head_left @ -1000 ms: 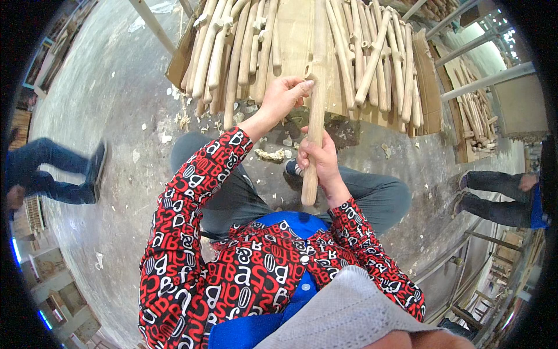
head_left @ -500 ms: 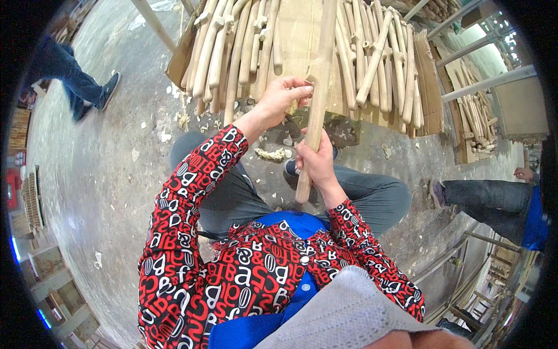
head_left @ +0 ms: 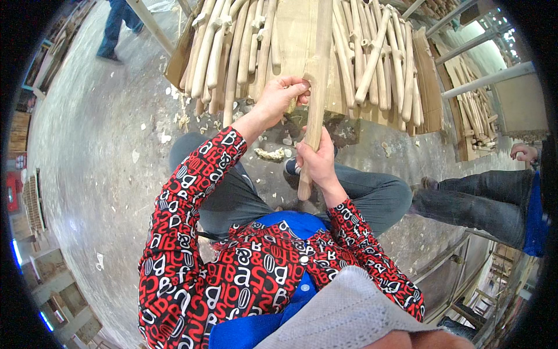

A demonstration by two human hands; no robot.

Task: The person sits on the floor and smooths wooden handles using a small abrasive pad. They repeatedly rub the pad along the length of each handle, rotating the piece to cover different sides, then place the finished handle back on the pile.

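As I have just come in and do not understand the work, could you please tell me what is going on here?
A seated person holds a wooden stick in front of them. The right hand is closed around it near its lower end; the left hand is pinched close against it farther up, though what it grips is unclear. Other sticks lie side by side on cardboard ahead. Legs of two other people show, at upper left and at right.

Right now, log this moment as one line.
right hand: gripping wooden pole near lower end | left hand: at its side, farther up | beyond: sticks on cardboard
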